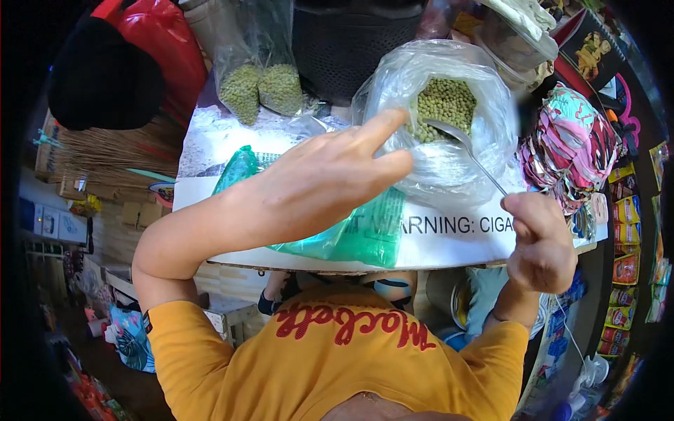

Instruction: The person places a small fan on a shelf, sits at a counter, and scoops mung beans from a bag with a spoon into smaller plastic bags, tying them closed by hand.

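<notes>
A clear plastic bag [484, 84] stands wide open on the table, with green mung beans [446, 102] inside. My right hand [540, 242] grips the handle of a metal spoon [484, 167], whose bowl dips into the beans. My left hand [330, 175] reaches across to the bag's left side, index finger and thumb stretched apart; its other fingers are hidden underneath. Beneath that hand and forearm lies a green plastic bag [375, 228]. Two clear bags filled with similar beans, a left one [240, 95] and a right one [281, 90], rest at the table's back left.
The table [449, 242] has a white printed cover. A bundle of pink and patterned cloth [569, 140] sits at its right end. Behind the open bag are a black perforated container [351, 49] and a clear tub [512, 52]. Hanging snack packets [625, 270] line the right side.
</notes>
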Tool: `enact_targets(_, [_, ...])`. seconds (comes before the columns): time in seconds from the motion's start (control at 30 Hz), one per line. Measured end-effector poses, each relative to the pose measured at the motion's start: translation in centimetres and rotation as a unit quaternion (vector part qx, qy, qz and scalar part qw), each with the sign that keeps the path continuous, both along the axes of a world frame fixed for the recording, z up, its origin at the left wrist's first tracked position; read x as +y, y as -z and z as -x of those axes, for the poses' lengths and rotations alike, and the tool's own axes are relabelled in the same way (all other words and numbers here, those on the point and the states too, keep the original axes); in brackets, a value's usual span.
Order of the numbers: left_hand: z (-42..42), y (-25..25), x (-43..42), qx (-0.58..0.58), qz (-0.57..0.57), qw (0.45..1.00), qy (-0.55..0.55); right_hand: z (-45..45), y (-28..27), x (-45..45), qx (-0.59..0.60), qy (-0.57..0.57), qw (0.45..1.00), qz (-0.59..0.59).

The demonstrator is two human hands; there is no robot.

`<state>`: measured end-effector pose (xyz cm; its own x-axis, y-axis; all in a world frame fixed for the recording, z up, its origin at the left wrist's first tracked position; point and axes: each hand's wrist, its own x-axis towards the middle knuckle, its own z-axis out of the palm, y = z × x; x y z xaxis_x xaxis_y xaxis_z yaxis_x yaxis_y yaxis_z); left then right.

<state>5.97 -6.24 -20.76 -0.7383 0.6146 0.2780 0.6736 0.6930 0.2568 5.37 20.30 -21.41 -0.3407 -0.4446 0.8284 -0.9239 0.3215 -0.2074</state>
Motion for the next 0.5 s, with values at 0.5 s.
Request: enact_targets(0.5, [0.9, 0.2, -0.1, -0.012, -0.041, 0.999, 0.026, 5.0, -1.6, -0.4, -0.135, 0.028, 0.970, 0.200])
